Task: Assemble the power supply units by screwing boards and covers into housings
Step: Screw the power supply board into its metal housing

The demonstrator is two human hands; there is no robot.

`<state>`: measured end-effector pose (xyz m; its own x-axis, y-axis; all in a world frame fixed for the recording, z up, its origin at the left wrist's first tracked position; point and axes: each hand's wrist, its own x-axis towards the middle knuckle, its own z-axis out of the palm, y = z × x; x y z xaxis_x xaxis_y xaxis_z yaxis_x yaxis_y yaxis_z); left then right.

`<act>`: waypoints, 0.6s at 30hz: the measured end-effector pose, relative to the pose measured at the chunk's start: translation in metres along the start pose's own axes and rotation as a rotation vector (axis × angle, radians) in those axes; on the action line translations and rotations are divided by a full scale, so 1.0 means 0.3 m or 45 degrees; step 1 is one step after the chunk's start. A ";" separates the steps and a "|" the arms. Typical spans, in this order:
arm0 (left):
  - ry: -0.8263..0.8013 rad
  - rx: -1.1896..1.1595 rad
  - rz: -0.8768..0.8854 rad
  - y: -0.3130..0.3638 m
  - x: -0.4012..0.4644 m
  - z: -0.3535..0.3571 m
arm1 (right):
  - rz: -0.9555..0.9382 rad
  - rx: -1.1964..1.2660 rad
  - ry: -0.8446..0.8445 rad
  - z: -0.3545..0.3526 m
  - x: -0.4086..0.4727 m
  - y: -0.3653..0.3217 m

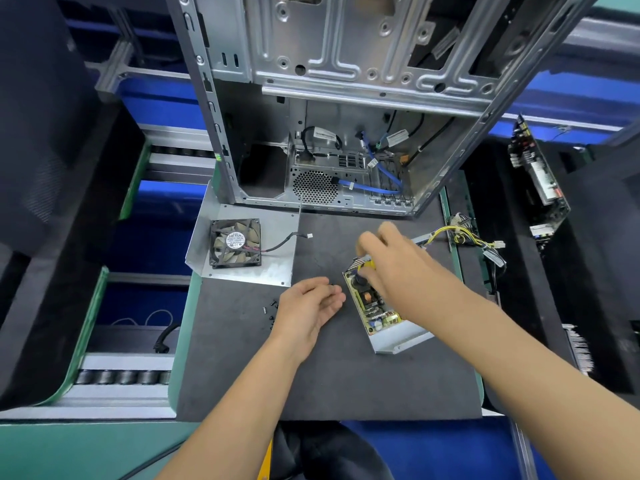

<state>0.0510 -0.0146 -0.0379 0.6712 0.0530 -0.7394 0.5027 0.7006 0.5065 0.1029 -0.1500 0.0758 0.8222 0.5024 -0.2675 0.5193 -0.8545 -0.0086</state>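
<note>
The board (372, 301) in its housing (403, 337) runs near-right to far-left. Right hand (391, 258) grips a yellow screwdriver (367, 265) over it; left hand (311, 303) rests spread beside it.

1. At the mat's (329, 375) back: an open computer case (346, 98), standing.
2. Before it, to the left: a cover plate (277, 220) with a fan (235, 242) on it.
3. Right of centre: a housing (401, 337) holding a board (372, 303).
4. Between plate and housing: loose screws (272, 311), probably.
5. Far right, off the mat: another board (536, 174).
</note>
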 end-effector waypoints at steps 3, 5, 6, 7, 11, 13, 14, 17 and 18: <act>0.005 -0.006 -0.008 -0.001 0.004 -0.003 | 0.067 -0.059 0.038 0.010 0.006 -0.001; -0.003 -0.025 -0.011 0.000 0.008 -0.007 | 0.147 -0.144 0.098 0.012 0.010 -0.004; -0.009 -0.043 -0.016 0.001 0.008 -0.008 | 0.179 -0.180 0.103 0.011 0.011 -0.007; -0.014 -0.064 -0.021 0.003 0.010 -0.009 | 0.204 -0.185 0.103 0.011 0.014 -0.011; -0.042 -0.089 -0.016 0.002 0.013 -0.016 | 0.161 0.081 0.075 0.012 0.013 -0.004; -0.044 -0.077 -0.012 -0.002 0.015 -0.019 | 0.094 0.070 0.055 0.021 0.010 0.007; -0.045 -0.071 -0.009 -0.005 0.016 -0.019 | 0.082 0.088 0.083 0.027 0.010 0.015; -0.050 -0.064 0.005 -0.009 0.016 -0.013 | 0.103 0.320 0.202 0.035 0.021 0.036; -0.049 -0.061 0.009 -0.011 0.016 -0.012 | 0.148 0.471 0.249 0.042 0.021 0.049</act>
<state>0.0506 -0.0140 -0.0449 0.6953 0.0314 -0.7180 0.4720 0.7334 0.4892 0.1128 -0.1608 0.0617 0.9175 0.3849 -0.0997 0.3314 -0.8789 -0.3432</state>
